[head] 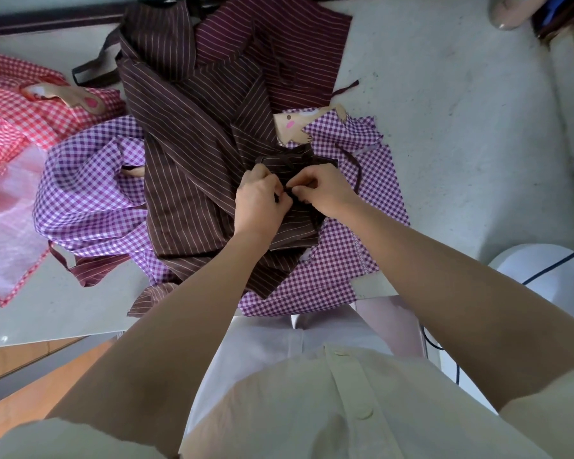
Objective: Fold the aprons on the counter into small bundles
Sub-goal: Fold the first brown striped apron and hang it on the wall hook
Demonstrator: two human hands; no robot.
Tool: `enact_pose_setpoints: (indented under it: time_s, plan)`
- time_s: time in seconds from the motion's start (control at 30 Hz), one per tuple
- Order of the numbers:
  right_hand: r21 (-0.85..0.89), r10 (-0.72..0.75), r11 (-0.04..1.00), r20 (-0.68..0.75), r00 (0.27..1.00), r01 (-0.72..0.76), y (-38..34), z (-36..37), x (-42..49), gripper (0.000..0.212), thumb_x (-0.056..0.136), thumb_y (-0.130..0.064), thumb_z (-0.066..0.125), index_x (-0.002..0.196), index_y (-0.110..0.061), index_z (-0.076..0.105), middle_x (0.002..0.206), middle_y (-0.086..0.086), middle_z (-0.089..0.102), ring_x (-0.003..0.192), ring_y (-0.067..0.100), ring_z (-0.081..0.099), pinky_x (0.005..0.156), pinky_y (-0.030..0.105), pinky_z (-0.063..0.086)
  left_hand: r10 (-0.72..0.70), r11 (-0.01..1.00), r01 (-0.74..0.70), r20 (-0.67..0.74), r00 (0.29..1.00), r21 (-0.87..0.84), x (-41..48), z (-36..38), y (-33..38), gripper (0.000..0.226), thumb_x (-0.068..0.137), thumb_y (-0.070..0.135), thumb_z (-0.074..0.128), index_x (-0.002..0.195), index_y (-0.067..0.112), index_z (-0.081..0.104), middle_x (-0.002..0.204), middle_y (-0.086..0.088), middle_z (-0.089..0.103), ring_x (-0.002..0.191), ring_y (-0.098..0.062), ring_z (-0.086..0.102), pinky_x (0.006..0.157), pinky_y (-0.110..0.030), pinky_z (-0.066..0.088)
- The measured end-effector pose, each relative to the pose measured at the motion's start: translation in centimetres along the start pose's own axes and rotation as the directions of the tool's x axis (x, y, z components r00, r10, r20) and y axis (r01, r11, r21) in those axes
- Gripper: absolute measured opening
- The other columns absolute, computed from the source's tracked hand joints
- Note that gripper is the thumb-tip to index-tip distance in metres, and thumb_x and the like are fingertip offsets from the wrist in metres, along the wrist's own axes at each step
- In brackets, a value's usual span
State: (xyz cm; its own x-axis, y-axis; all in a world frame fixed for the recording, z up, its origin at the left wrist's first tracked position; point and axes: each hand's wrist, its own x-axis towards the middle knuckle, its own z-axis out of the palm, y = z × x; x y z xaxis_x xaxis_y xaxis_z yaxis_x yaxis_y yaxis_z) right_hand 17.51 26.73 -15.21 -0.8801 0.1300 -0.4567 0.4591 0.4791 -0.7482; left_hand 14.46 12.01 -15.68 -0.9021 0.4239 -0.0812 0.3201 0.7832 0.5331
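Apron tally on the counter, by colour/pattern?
Brown striped apron: 1
Maroon striped apron: 1
Purple checked apron: 1
Red checked apron: 1
Total: 4, as far as the pile shows

brown striped apron point(179, 154): matt woven cloth | purple gingham apron point(90, 190): thin cloth | counter point(444, 111): smooth, speckled, stone-like

Nothing legible
No words, labels, brands or numbers can be read on the aprons point(193, 167) or the counter point(444, 127) around them.
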Motion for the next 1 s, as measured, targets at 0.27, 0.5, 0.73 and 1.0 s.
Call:
enact_pose_setpoints:
  time_s: [0.27,0.5,0.73,1.0]
  plan:
    - [0.069,0.127,0.991,-0.156,0.980,-0.117,0.5,-0.4,0.2,0.012,0.086,-0.008,0.072,0.086,-0.019,0.067,0.073,-0.002,0.068,0.069,0.009,0.067,0.081,0.030,0.058,0.030,0.995,-0.036,0.059,0.998,0.098,-0.5,-0.4,-0.4,0.007,0.077,0.007,0.070,0.075,0.002,0.067,0.098,-0.009,0.056,0.090,-0.025,0.048,0.076,-0.025,0.038]
    - [0.052,0.183,0.983,-0.244,0.952,-0.175,0.5,0.2,0.1,0.016,0.084,-0.010,0.074,0.090,-0.019,0.062,0.080,-0.002,0.068,0.079,0.014,0.068,0.086,0.032,0.055,0.019,0.990,-0.032,0.095,0.995,0.138,-0.3,-0.5,-0.4,0.007,0.083,0.010,0.068,0.081,0.004,0.070,0.103,-0.009,0.056,0.094,-0.024,0.048,0.077,-0.024,0.035]
    - [0.169,0.394,0.907,-0.011,0.919,-0.386,1.1,0.7,-1.6,0.074,0.078,-0.053,0.072,0.134,-0.010,0.053,0.126,0.004,0.062,0.117,0.022,0.058,0.103,0.039,0.047,-0.133,0.991,0.133,0.140,0.981,0.012,-0.7,-1.0,-1.3,0.014,0.088,0.024,0.068,0.094,0.011,0.068,0.106,-0.003,0.048,0.093,-0.018,0.050,0.080,-0.025,0.040]
    - [0.200,0.225,0.961,-0.171,0.959,-0.190,-0.9,-0.1,-2.3,0.038,0.081,-0.031,0.074,0.106,-0.015,0.052,0.097,-0.005,0.057,0.088,0.010,0.057,0.080,0.027,0.050,-0.359,0.673,0.458,0.285,0.889,-0.580,-0.8,-2.9,1.9,0.044,0.091,0.050,0.054,0.122,0.018,0.054,0.120,0.001,0.057,0.108,-0.013,0.058,0.093,-0.029,0.049]
